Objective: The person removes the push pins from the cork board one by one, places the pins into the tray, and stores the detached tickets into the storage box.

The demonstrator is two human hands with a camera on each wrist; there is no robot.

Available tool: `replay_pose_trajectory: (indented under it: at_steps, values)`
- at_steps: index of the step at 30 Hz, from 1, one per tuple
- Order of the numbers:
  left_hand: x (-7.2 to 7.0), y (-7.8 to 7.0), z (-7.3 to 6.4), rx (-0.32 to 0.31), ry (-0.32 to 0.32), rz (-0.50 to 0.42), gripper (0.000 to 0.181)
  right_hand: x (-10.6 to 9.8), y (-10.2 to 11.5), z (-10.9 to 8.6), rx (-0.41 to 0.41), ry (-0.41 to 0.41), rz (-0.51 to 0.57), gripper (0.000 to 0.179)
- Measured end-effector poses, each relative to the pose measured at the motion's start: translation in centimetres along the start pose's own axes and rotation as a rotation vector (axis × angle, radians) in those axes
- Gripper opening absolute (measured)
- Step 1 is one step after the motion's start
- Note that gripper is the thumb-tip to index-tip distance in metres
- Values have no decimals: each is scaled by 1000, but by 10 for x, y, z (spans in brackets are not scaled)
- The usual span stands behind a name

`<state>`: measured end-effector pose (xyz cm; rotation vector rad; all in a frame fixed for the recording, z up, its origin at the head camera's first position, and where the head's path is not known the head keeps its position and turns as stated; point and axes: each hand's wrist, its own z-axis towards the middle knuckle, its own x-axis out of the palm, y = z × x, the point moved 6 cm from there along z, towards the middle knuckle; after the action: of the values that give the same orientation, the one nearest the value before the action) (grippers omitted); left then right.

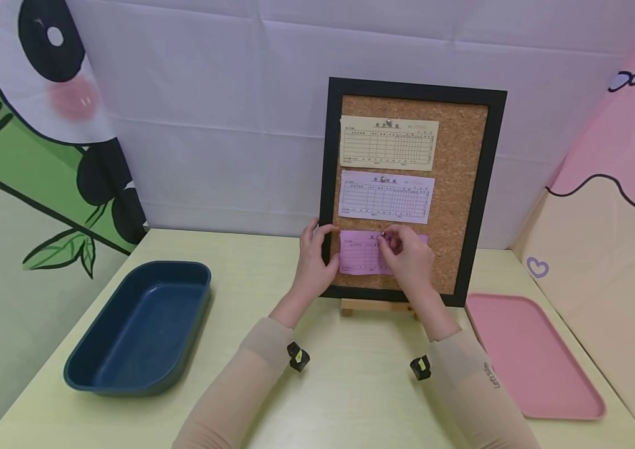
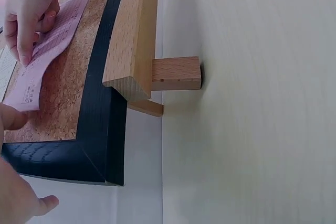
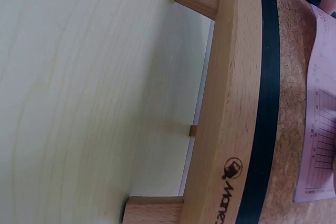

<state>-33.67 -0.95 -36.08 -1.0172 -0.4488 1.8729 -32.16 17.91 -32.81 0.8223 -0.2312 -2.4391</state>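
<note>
A black-framed cork board [image 1: 460, 187] leans on a wooden easel [image 1: 373, 305]. Three printed slips hang on it in a column: a cream slip [image 1: 387, 146], a pale lilac slip [image 1: 386, 198] and, lowest, a pink-purple slip [image 1: 359, 252]. My left hand [image 1: 313, 265] grips the board's left frame edge, its thumb and index finger reaching the pink-purple slip's left side. With thumb and index finger, my right hand [image 1: 411, 259] pinches a small push pin [image 1: 382, 234] at that slip's top middle. The right hand covers the slip's right part. Its lower edge curls off the cork in the left wrist view.
A deep blue basin [image 1: 143, 330] stands on the table at the left. At the right lies a flat pink tray [image 1: 538, 362], close to the board's lower corner. Behind the board hangs a pale cloth backdrop [image 1: 210, 125] with cartoon figures at the sides.
</note>
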Motion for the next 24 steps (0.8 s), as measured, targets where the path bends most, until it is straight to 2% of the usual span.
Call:
replay_pose_trajectory:
  at_steps: [3,8,12,19,24]
  values:
    - [1,1,-1,-16,6,-32,39,0,-1,0,-2,0,2,17]
    - [4,4,-3,-82,37,-106,21,1,-2,1,-6,-3,3,16]
    - [5,5,-3,-106,44,-148,19,1,-2,2,-15,-7,-13,16]
    - [6,5,0,-119,15,-156,24,0,1,3,-60,-29,-38,15]
    - [6,6,1,-128,-40,-132,21,1,3,4,-104,-46,-69,14]
